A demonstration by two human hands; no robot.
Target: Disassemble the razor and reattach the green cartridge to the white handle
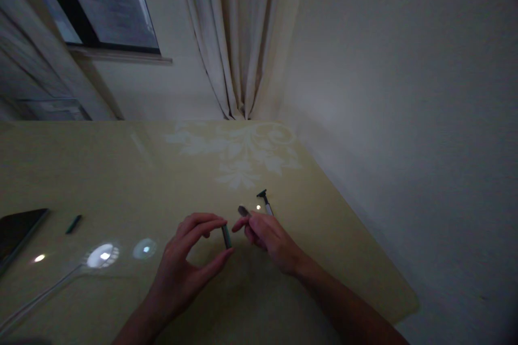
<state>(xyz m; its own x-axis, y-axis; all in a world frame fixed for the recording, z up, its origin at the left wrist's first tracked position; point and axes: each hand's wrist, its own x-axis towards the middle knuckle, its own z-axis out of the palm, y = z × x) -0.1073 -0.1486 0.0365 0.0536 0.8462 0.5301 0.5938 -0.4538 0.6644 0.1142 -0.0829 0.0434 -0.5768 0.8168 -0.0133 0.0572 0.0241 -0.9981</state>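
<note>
Between the thumb and fingertips of my left hand point(186, 256) is a small dark green razor cartridge point(226, 236), held by its two ends and roughly upright. My right hand point(269, 237) is closed round a slim tool with a dark, broad end point(243, 210); most of it is hidden in the fingers, so its kind is unclear. This dark end points up and left, a little apart from the cartridge. Just beyond my right hand a razor point(267, 206) with a dark head lies on the table, its lower handle hidden behind the hand.
A second dark green cartridge point(74, 224) lies on the glossy yellowish table point(121, 183) at left. Beside it is a dark flat device point(20, 232), with a white cable point(44, 294) nearer me. A wall point(404, 118) borders the right edge; curtains point(238, 38) hang behind.
</note>
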